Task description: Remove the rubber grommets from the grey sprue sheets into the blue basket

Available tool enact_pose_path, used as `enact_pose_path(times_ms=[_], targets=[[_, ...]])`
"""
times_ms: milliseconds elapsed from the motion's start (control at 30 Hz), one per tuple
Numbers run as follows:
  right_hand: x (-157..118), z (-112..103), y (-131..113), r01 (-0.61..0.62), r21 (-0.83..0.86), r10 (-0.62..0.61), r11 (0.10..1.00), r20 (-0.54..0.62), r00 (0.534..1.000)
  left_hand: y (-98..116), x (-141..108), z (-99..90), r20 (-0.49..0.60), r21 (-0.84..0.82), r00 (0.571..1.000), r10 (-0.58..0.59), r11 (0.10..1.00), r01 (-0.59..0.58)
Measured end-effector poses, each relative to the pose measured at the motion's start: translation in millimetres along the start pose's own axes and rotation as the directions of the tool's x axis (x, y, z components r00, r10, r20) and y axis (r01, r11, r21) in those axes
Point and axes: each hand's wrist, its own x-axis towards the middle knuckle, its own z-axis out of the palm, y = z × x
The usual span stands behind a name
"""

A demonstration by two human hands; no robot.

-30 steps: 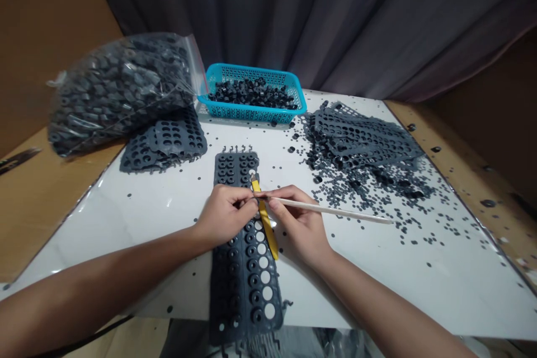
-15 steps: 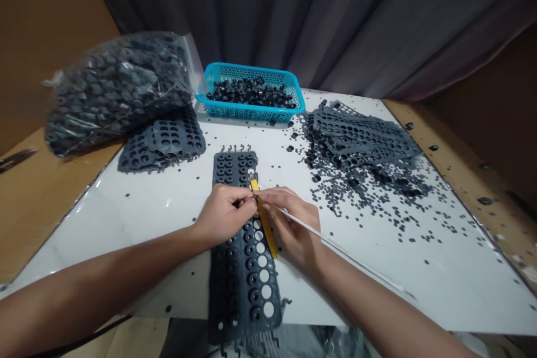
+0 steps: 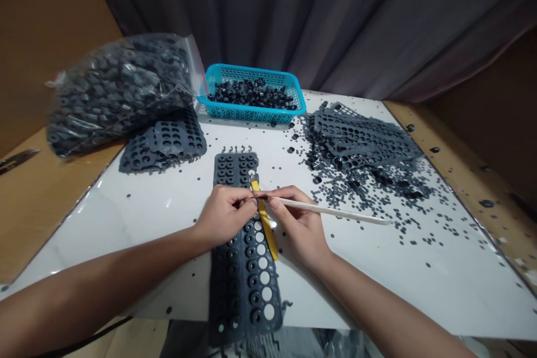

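My left hand (image 3: pixel 229 212) is closed in a pinch on a small black rubber piece (image 3: pixel 254 196), mostly hidden by the fingers. In my right hand (image 3: pixel 300 224) is a thin white stick (image 3: pixel 344 213), its dark tip meeting that piece and its back end pointing right. Below both hands lies a dark grey rubber sheet (image 3: pixel 241 285) with rows of round ringed parts; several white holes run down its right side. A yellow strip-like tool (image 3: pixel 267 229) with a metal end rests along those holes, partly under my fingers.
A turquoise basket (image 3: pixel 251 113) of black rubber parts stands at the back. To its left, a full clear plastic bag (image 3: pixel 121 89) leans over stacked rubber sheets (image 3: pixel 168 140). More perforated sheets (image 3: pixel 364 134) lie at right, among scattered black discs (image 3: pixel 356 196).
The white stick has swung from slanting down right to nearly level. My right hand has turned, its thumb now on top of the stick. My left hand stays in place.
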Motion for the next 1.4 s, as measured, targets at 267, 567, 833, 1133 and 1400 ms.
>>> enact_pose_path(times_ms=[267, 567, 833, 1133, 1400], targets=[[-1.0, -2.1, 3.7, 0.039, -0.047, -0.039, 0.998, 0.016, 0.999, 3.0, 1.3, -0.5, 0.010, -0.008, 1.000, -0.007, 1.000, 0.007], [-0.3, -3.0, 2.2, 0.141, -0.179, -0.139, 0.974, 0.022, 0.990, 1.9, 1.1, -0.7, 0.011, 0.000, 1.000, -0.016, 1.000, 0.016], [-1.5, -0.4, 0.8, 0.419, -0.348, -0.395, 0.839, 0.142, 0.908, 1.6, 1.5, 0.0, 0.003, 0.013, 1.000, 0.016, 1.000, -0.016], [-0.9, 2.1, 8.9, 0.425, -0.499, -0.436, 0.755, 0.102, 0.894, 1.7, 0.7, 2.2, -0.003, 0.024, 0.999, 0.032, 0.999, -0.032], [7.4, -12.2, -5.8, 0.202, -0.448, -0.256, 0.871, -0.064, 0.964, 2.5, 0.0, 0.9, 0.013, 0.025, 1.000, 0.023, 0.999, -0.023]])
